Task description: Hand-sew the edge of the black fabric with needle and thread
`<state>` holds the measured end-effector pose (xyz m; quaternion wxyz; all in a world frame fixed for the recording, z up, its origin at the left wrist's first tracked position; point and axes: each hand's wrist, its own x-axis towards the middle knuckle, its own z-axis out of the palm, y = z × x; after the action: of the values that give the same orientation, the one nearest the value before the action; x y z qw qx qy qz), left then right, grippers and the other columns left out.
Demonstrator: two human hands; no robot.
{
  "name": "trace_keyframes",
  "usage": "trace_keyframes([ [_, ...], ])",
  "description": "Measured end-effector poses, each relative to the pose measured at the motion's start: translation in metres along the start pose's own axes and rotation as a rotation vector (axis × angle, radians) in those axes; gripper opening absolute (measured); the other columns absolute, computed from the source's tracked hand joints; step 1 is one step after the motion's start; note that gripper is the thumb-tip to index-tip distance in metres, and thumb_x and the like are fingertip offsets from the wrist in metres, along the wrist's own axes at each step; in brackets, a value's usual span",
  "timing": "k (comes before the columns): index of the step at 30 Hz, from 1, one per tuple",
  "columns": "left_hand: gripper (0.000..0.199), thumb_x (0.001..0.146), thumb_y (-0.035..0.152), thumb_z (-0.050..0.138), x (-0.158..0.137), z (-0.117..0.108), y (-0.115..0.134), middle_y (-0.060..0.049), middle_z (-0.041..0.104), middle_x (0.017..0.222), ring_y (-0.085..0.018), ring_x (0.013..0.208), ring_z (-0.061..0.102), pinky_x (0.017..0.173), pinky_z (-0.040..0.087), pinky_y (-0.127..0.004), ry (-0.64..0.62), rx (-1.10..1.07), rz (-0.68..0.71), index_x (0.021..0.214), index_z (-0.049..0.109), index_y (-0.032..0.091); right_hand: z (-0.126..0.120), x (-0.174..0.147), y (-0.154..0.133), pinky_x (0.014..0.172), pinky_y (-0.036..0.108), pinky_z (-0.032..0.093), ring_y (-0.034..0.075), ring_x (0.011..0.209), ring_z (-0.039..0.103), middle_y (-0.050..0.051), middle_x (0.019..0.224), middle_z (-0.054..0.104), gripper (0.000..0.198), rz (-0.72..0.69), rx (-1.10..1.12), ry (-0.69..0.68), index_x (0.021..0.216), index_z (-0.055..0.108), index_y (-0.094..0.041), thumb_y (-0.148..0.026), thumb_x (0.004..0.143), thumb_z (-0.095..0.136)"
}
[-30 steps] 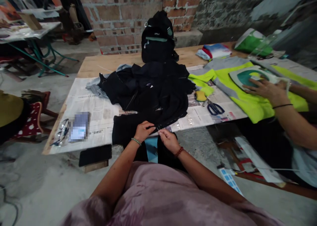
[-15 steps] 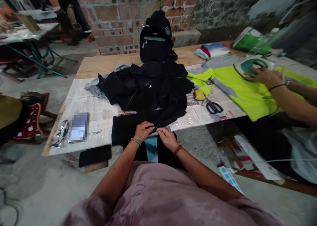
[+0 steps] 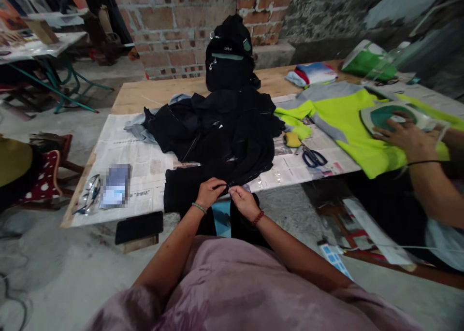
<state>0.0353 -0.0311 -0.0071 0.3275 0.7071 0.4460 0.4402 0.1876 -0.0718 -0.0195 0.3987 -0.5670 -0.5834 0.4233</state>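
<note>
Looking down at a pretty busy table, covered over most of its front with newspaper. Got the left hand nearly closed, with thumb and fingers pinched together on the edge of the black cloth, right by the table's front edge. Got the right hand just beside it, with fingers curled in and thumb and forefinger pinching a thin pale sliver. Might be a needle, can't swear to it, way too small to tell. Can't make out any grip on the cloth from that side either. Can follow the black cloth up and right into a heap of dark clothes, in front of a black backpack.

Right of the heap, spot a yellow pad and dark-handled scissors on the newspaper. Past those, see a hi-vis yellow garment under a green-and-white iron, with a co-worker's hand on it. Over left, find a phone with a pixelated screen and glasses beside it, plus a black phone just below the table's front edge. Way back, notice a brick wall
</note>
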Motion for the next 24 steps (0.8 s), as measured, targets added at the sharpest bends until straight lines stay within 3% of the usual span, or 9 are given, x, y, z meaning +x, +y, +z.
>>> trace_keyframes([
  [10,0.007,0.067,0.014,0.065,0.0,0.0,0.0,0.0,0.066,0.07,-0.011,0.067,0.06,0.063,0.048,-0.022,0.076,0.014,-0.119,0.071,0.069,0.019,0.012,0.006,-0.004,0.059,0.024,0.039,0.014,0.06,0.049,0.0,0.062,0.053,0.025,-0.065,-0.079,0.059,0.08,0.057,-0.019,-0.036,0.082,0.038],
  [24,0.005,0.069,0.016,0.065,0.0,-0.004,0.001,-0.001,0.065,0.07,-0.011,0.067,0.06,0.063,0.048,-0.022,0.049,-0.012,-0.106,0.071,0.069,0.019,0.019,0.004,-0.012,0.058,0.024,0.038,0.014,0.056,0.047,0.0,0.059,0.052,0.028,-0.039,-0.092,0.12,0.082,0.059,-0.019,-0.035,0.082,0.037],
])
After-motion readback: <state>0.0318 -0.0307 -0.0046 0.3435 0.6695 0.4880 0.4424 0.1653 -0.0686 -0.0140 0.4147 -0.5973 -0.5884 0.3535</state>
